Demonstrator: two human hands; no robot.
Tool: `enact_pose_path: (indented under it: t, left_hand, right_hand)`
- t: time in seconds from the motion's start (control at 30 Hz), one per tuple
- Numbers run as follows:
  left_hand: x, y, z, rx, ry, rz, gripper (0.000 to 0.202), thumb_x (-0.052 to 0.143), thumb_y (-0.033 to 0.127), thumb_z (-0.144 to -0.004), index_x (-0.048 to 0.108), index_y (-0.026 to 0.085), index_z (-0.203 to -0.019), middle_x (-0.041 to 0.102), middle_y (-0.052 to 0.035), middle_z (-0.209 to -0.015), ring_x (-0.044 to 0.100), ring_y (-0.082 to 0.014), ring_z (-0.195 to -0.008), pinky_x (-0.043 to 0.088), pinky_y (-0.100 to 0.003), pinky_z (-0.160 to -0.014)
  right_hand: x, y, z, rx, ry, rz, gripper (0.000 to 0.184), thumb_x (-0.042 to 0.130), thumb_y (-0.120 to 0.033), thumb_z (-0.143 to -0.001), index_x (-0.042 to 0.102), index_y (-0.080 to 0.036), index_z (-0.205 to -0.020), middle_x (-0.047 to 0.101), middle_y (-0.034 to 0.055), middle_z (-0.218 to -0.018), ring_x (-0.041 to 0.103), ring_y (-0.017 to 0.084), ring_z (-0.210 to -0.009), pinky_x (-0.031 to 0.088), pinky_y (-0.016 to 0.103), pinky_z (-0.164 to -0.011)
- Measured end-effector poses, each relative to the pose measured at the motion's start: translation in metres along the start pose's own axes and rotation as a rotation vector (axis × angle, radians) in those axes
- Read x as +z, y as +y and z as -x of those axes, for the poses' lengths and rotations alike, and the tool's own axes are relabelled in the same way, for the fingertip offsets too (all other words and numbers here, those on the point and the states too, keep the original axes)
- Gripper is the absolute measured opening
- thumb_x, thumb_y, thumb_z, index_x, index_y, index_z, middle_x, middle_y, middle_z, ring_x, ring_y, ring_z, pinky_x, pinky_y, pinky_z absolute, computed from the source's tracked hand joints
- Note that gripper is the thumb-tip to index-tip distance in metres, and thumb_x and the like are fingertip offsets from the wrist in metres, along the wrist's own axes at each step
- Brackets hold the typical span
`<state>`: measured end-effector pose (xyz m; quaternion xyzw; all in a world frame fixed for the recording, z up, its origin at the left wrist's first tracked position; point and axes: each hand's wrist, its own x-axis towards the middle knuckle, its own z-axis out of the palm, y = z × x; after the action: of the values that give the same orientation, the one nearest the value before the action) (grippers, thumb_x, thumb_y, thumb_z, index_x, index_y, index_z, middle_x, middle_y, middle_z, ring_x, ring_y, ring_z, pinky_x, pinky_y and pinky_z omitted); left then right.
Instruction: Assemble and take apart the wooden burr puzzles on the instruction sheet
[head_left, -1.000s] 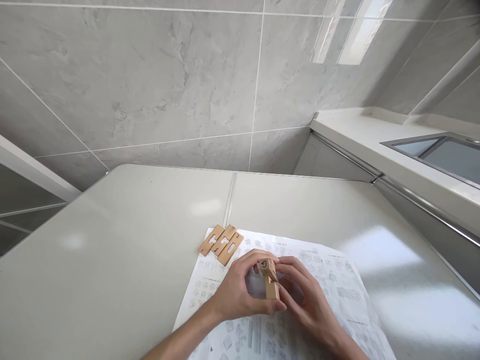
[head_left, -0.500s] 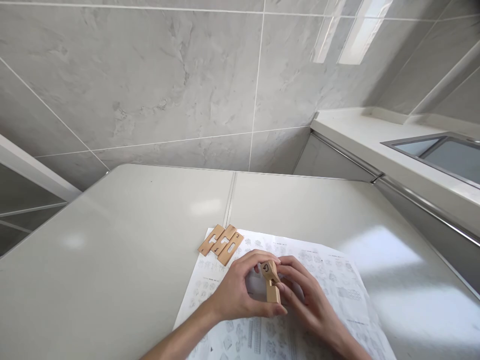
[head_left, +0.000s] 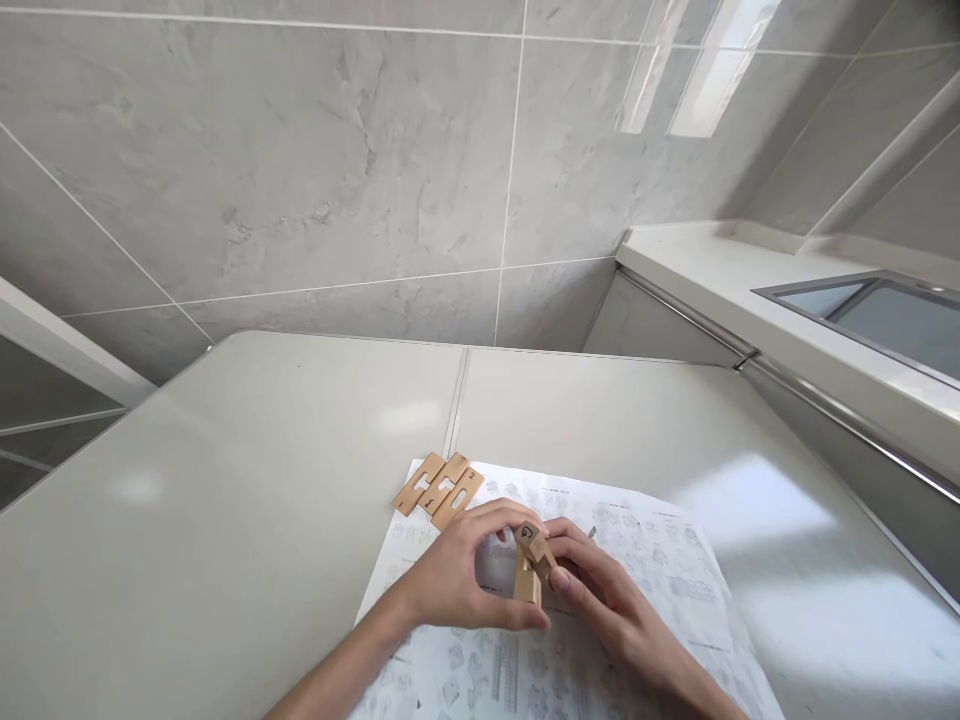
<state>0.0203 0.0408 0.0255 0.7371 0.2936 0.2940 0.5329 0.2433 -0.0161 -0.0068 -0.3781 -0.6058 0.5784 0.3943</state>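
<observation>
Both my hands meet over a printed instruction sheet (head_left: 660, 590) on the pale table. My left hand (head_left: 457, 580) and my right hand (head_left: 600, 590) are closed together on a small wooden puzzle assembly (head_left: 529, 565), upright, with a handwritten mark on its top face. Fingertips of both hands pinch it from either side. Three flat slotted wooden pieces (head_left: 439, 488) with numbers on them lie side by side at the sheet's far left corner, a short way beyond my left hand.
The table (head_left: 225, 500) has a seam down its middle and ends against a grey tiled wall (head_left: 300, 180). To the right runs a white counter (head_left: 720, 280) with a recessed metal-framed sink or hob (head_left: 877, 310).
The wooden assembly has been turned and tilted slightly between my fingers and shifted a little left. The view has also drifted slightly. The three flat pieces stay where they were.
</observation>
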Motion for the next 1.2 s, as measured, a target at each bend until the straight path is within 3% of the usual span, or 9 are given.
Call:
enact_pose_path:
  t: [0.37, 0.53, 0.6, 0.67, 0.73, 0.8, 1.0, 1.1, 1.2]
  left_hand:
    - [-0.021, 0.007, 0.004, 0.025, -0.107, -0.120, 0.056, 0.091, 0.053, -0.073, 0.069, 0.024, -0.115, 0.071, -0.0081, -0.123, 0.066, -0.0286, -0.115, 0.051, -0.041, -0.103]
    - [-0.037, 0.013, 0.008, -0.125, 0.006, -0.203, 0.057, 0.092, 0.049, -0.065, 0.066, 0.024, -0.108, 0.069, -0.0041, -0.108, 0.063, -0.0240, -0.098, 0.052, -0.034, -0.087]
    - [-0.043, 0.016, 0.010, -0.228, -0.062, -0.173, 0.055, 0.091, 0.051, -0.062, 0.064, 0.023, -0.101, 0.067, 0.0005, -0.090, 0.061, -0.0194, -0.081, 0.050, -0.029, -0.072]
    - [-0.047, 0.020, 0.013, -0.343, -0.221, -0.107, 0.055, 0.089, 0.055, -0.062, 0.064, 0.024, -0.100, 0.066, 0.0038, -0.078, 0.059, -0.0164, -0.069, 0.045, -0.025, -0.061]
    - [-0.046, 0.023, 0.014, -0.441, -0.359, -0.131, 0.054, 0.090, 0.055, -0.063, 0.067, 0.024, -0.101, 0.067, 0.0049, -0.075, 0.059, -0.0153, -0.064, 0.043, -0.024, -0.057]
    - [-0.040, 0.026, 0.014, -0.467, -0.395, -0.271, 0.052, 0.091, 0.054, -0.062, 0.068, 0.025, -0.099, 0.067, 0.0052, -0.075, 0.060, -0.0156, -0.063, 0.041, -0.024, -0.055]
    - [-0.005, 0.014, 0.012, -0.222, -0.282, -0.536, 0.052, 0.089, 0.055, -0.066, 0.065, 0.025, -0.100, 0.065, 0.0033, -0.081, 0.059, -0.0177, -0.067, 0.038, -0.027, -0.057]
    - [0.006, 0.003, 0.012, -0.156, -0.164, -0.585, 0.059, 0.091, 0.051, -0.068, 0.062, 0.024, -0.113, 0.067, 0.0017, -0.090, 0.062, -0.0200, -0.074, 0.044, -0.030, -0.065]
    - [0.016, -0.005, 0.012, -0.078, -0.045, -0.637, 0.061, 0.095, 0.047, -0.066, 0.061, 0.023, -0.111, 0.068, -0.0022, -0.100, 0.064, -0.0249, -0.088, 0.050, -0.034, -0.075]
  right_hand:
    - [-0.006, -0.006, 0.000, 0.062, -0.101, -0.139, 0.029, 0.056, -0.053, -0.106, 0.073, -0.030, -0.109, 0.061, 0.0083, -0.130, 0.058, 0.031, -0.123, 0.047, 0.045, -0.108]
    - [-0.013, -0.002, 0.003, 0.114, 0.009, -0.120, 0.033, 0.052, -0.056, -0.107, 0.069, -0.028, -0.101, 0.062, 0.0078, -0.124, 0.058, 0.030, -0.112, 0.049, 0.042, -0.099]
    - [-0.013, 0.000, 0.002, 0.133, 0.059, -0.095, 0.034, 0.049, -0.055, -0.108, 0.069, -0.028, -0.104, 0.062, 0.0071, -0.122, 0.057, 0.028, -0.108, 0.048, 0.039, -0.095]
    - [-0.011, -0.001, 0.001, 0.146, 0.098, -0.059, 0.033, 0.049, -0.055, -0.108, 0.069, -0.028, -0.106, 0.063, 0.0059, -0.116, 0.056, 0.026, -0.100, 0.047, 0.035, -0.088]
    - [-0.008, -0.002, -0.001, 0.140, 0.136, -0.010, 0.034, 0.050, -0.055, -0.108, 0.068, -0.026, -0.102, 0.063, 0.0045, -0.104, 0.055, 0.023, -0.091, 0.046, 0.033, -0.082]
    - [-0.005, -0.002, -0.002, 0.127, 0.172, 0.058, 0.038, 0.052, -0.056, -0.107, 0.065, -0.024, -0.093, 0.061, 0.0028, -0.091, 0.053, 0.021, -0.081, 0.044, 0.031, -0.073]
    - [0.000, 0.008, -0.002, 0.140, 0.329, 0.356, 0.042, 0.053, -0.056, -0.106, 0.060, -0.022, -0.083, 0.058, -0.0005, -0.070, 0.050, 0.017, -0.061, 0.038, 0.030, -0.057]
    - [-0.003, 0.012, -0.001, 0.102, 0.419, 0.510, 0.038, 0.052, -0.052, -0.106, 0.057, -0.024, -0.081, 0.063, 0.0014, -0.077, 0.051, 0.017, -0.061, 0.040, 0.031, -0.059]
    - [-0.008, 0.013, -0.002, 0.023, 0.466, 0.623, 0.034, 0.053, -0.047, -0.107, 0.053, -0.025, -0.080, 0.067, 0.0044, -0.088, 0.057, 0.020, -0.069, 0.044, 0.033, -0.064]
